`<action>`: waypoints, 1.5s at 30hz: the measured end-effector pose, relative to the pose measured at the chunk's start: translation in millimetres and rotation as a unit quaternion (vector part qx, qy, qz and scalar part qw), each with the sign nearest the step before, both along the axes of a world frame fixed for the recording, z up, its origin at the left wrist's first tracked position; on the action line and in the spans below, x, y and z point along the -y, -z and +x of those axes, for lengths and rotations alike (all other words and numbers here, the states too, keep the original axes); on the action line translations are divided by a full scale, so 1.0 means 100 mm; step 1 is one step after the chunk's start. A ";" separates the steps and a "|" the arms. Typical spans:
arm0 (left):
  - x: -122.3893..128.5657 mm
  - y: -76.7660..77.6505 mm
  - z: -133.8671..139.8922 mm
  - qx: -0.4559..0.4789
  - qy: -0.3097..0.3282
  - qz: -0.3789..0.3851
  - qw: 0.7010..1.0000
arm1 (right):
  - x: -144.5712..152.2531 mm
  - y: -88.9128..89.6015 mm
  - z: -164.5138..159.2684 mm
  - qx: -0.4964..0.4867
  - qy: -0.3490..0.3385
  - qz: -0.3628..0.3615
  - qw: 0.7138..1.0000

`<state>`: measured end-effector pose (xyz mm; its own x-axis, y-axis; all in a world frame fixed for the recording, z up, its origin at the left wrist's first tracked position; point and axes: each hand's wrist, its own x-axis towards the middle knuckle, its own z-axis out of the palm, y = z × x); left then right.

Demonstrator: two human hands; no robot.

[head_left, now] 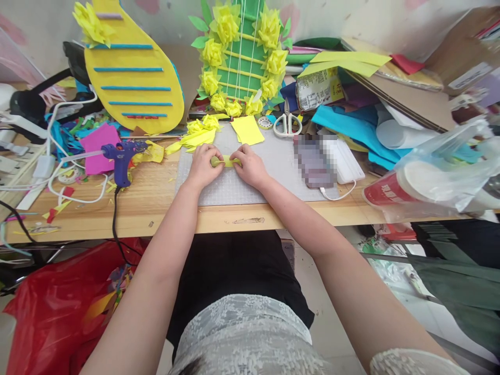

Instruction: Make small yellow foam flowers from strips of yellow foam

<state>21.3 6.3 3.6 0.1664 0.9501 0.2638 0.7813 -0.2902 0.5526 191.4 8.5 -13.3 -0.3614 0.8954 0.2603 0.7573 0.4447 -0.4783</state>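
Observation:
Between my two hands a small strip of yellow crepe paper (228,161) lies just over the grey cutting mat (250,188). My left hand (205,164) pinches its left end, where the paper curls up. The fingers of my right hand (249,163) are closed on the right end. Just beyond them rests a flat yellow paper square (247,129), beside a heap of yellow paper petals (201,132). White-handled scissors (288,125) and a tape roll (265,122) sit farther back on the right.
A purple glue gun (122,160) stands at left near a yellow lute-shaped board (133,78). Behind the mat, a green board (245,67) carries yellow paper flowers. To the right are a phone (315,162), a white power bank (344,161) and a bagged red cup (390,190).

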 end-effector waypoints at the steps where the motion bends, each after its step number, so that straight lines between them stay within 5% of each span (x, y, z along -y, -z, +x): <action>1: 0.00 0.00 0.01 0.010 0.009 0.008 1.000 | 0.00 0.00 0.00 -0.001 0.009 0.006 1.000; 5: 0.01 -0.01 0.02 0.094 0.035 0.004 0.995 | 0.02 -0.06 -0.01 -0.012 0.058 0.033 0.998; 11: -0.07 0.09 0.04 0.294 0.003 -0.103 0.950 | -0.04 -0.04 0.03 -0.064 0.022 0.055 0.996; 19: -0.13 0.24 0.08 0.271 -0.026 -0.058 0.961 | -0.15 0.04 0.12 -0.110 -0.019 0.046 0.993; 27: -0.07 0.14 0.11 0.157 -0.050 -0.015 0.986 | -0.11 0.01 0.16 -0.008 -0.061 0.044 0.997; 35: -0.05 0.16 0.15 0.060 -0.047 0.001 0.997 | -0.10 -0.01 0.14 -0.022 -0.079 -0.009 0.997; 45: -0.06 0.16 0.10 0.059 -0.017 -0.016 0.998 | -0.10 0.02 0.18 -0.019 -0.108 0.041 0.993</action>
